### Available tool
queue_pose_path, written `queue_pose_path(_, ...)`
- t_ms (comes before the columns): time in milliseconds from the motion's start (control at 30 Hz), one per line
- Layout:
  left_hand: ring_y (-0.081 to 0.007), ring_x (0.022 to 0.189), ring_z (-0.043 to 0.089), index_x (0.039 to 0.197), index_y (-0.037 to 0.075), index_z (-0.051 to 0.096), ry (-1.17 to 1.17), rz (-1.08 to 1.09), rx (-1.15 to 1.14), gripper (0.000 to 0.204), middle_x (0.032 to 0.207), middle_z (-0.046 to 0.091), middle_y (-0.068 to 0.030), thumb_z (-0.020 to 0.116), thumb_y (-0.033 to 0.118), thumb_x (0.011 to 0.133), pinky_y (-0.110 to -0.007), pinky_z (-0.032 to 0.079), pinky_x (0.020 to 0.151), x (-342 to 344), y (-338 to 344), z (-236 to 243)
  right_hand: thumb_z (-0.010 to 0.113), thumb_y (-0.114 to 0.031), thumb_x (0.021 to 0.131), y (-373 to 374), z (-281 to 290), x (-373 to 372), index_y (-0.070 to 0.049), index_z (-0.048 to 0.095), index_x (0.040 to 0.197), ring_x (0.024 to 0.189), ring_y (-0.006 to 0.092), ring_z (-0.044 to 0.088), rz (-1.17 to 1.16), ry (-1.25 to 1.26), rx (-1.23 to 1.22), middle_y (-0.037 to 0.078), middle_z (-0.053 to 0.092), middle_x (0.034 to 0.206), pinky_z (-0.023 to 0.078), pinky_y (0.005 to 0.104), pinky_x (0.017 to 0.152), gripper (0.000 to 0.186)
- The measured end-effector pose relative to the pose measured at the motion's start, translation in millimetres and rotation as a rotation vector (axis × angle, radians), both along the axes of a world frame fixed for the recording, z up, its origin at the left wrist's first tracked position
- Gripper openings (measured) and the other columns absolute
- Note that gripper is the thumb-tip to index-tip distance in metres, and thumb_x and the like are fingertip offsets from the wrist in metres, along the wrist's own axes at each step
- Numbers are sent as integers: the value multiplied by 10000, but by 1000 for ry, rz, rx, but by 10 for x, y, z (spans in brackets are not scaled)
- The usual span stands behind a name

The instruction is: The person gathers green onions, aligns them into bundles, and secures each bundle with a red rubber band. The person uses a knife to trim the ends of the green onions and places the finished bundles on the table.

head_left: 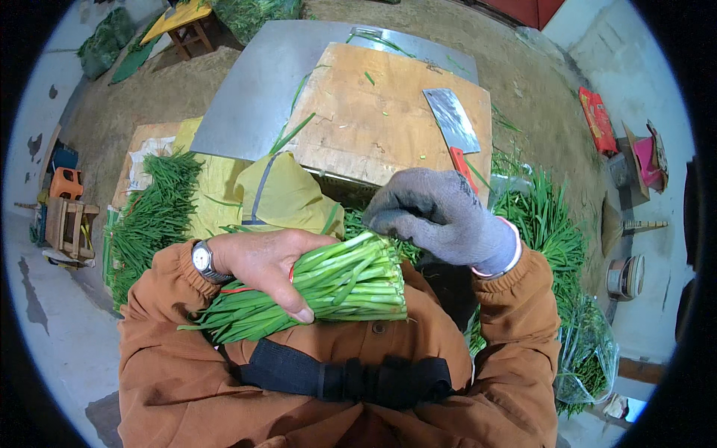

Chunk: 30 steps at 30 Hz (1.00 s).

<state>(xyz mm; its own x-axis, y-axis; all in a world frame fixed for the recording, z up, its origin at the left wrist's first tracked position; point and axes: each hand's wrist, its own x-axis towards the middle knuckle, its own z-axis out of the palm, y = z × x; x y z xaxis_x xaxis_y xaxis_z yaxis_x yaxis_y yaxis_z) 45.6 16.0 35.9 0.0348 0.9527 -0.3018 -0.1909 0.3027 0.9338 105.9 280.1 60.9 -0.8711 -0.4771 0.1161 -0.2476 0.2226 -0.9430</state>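
Silver table [246, 97] at the back, board [358, 119] overlapping it; stray leaves on both could maybe get mixed in. The bunch [347, 280] of greens is held up against the jacket, pale ends to the right, nothing under it that I can see, so a slack grip might spill stems. Cleaver [452, 123] worries me more: its handle points back near the gloved hand, so a careless elbow or knuckle could knock it off. As for hands, the left hand [261, 257] is wrapped round the bunch; the right hand [441, 213] has fingers pinched at its pale end, can't tell on what. Tug too hard there and stems could snap.
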Motion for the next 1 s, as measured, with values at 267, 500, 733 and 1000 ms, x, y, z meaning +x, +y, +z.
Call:
queue_pose_path(267,-132,1102,582,1345,-18,494,-17,55,11,744,1207,639,-67,849,96,702,-296,464,969,23,-43,-37,670,-168,885,53,-109,281,6,648,1010,586,114,577,-314,-70,-959,100,667,813,431,218,492,216)
queue_pose_path(500,-237,916,647,1219,14,557,1228,430,293,626,1061,647,-105,851,133,678,-358,510,813,-328,-436,633,729,-215,882,361,-322,267,-9,639,1210,1020,208,655,-282,38,151,111,677,1146,522,324,879,397)
queue_pose_path(733,-216,1040,622,1093,164,593,2166,304,440,303,1063,608,-48,640,129,796,-434,434,1034,-431,-53,527,498,-319,1020,-26,-437,-109,85,560,1278,1017,203,658,-176,-471,-620,145,676,1146,521,324,915,484)
queue_pose_path(1000,-275,1267,489,1245,277,579,2164,734,570,483,1410,468,-66,694,98,812,-459,332,1111,-649,427,-217,717,-201,829,-86,-569,-104,29,629,1190,784,82,575,-395,-412,-574,5,664,935,462,237,705,437)
